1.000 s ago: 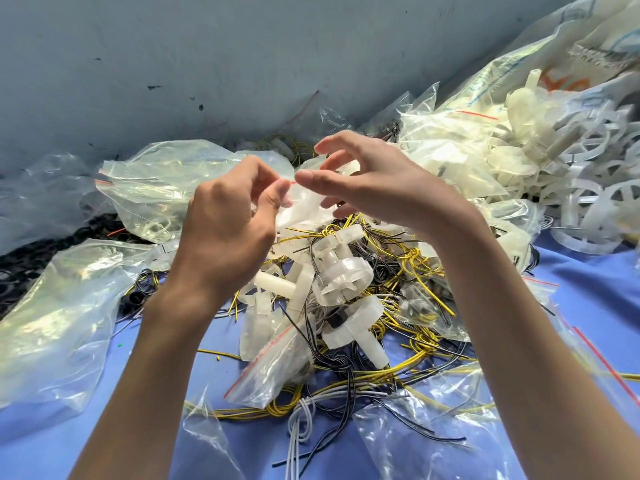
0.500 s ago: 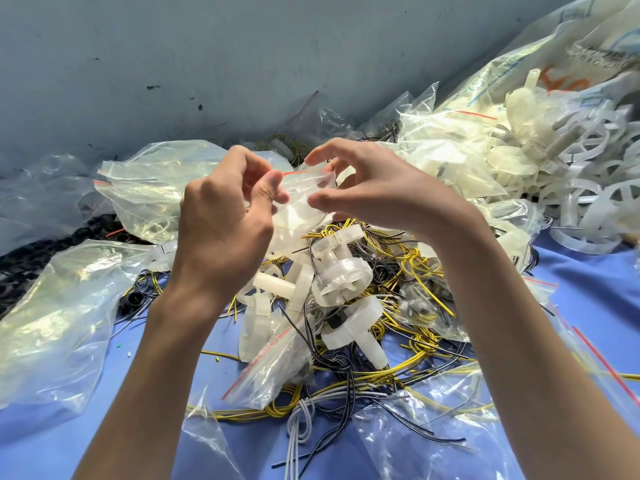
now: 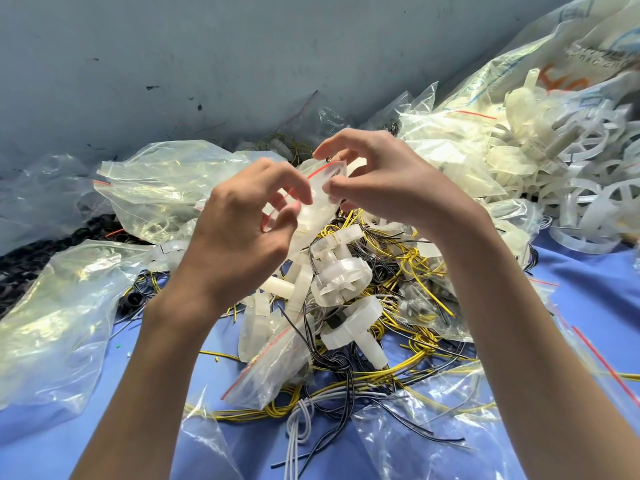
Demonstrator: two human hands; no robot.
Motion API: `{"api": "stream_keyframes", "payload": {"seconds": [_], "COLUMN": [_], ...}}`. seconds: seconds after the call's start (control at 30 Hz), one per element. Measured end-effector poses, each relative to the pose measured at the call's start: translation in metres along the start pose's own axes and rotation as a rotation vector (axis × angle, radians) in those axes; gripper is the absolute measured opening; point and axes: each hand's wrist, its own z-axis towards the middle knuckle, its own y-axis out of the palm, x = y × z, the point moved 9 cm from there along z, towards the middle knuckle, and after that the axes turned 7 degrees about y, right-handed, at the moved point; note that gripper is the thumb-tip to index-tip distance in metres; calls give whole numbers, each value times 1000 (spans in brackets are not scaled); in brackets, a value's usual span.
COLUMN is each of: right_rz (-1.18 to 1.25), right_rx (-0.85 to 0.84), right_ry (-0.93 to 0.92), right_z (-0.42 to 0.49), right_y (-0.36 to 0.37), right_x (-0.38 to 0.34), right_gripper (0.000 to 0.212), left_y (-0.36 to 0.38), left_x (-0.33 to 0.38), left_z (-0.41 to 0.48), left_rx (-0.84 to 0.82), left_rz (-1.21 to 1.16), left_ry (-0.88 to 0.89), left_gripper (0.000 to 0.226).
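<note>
Head view: left hand [image 3: 239,237] and right hand [image 3: 391,178] fingers pinch the small zip bag [image 3: 320,192] mouth

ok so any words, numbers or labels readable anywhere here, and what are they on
Orange hand-drawn marks on the large clear plastic sack at the far right: too blurred to read.
Blue printed lines on the same sack: too small and blurred to read.
Small clear zip bag with a red strip, pinched by the left hand and right hand: no text visible.
</note>
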Motion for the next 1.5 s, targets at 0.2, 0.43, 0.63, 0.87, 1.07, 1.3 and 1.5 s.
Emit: {"api": "stream_keyframes", "payload": {"seconds": [0.2, 0.43, 0.63, 0.87, 1.07, 1.3, 1.5], "right_rz": [-96, -110, -101, -138, -125, -103, -97], "right_rx": [-73, -101, -83, -69, -84, -65, -25], "right_ry": [-46, -62, -51, -79, -88, -84, -85], "right_z": [-1, -4, -3, -5, -7, -5, -3], "right_y": [9, 13, 12, 10, 11, 8, 4], "right_x": [-5, -9, -9, -10, -14, -14, -13], "right_gripper": [38, 40, 38, 38, 36, 37, 34], "left_y": [-11, -26, -24, -15, -25, -30, -33], "left_x": [-12, -17, -9, -22, -30, -26, -24], "left_z": [-1, -4, -2, -4, -6, -7, -6], "left_rx": [98, 250, 268, 124, 176, 251, 306], "left_rz": [116, 200, 167, 245, 308, 311, 241], "left_ry": [-50, -107, -72, -154, -205, -210, -223], "left_gripper": [31, 31, 32, 39, 33, 25, 30]}}
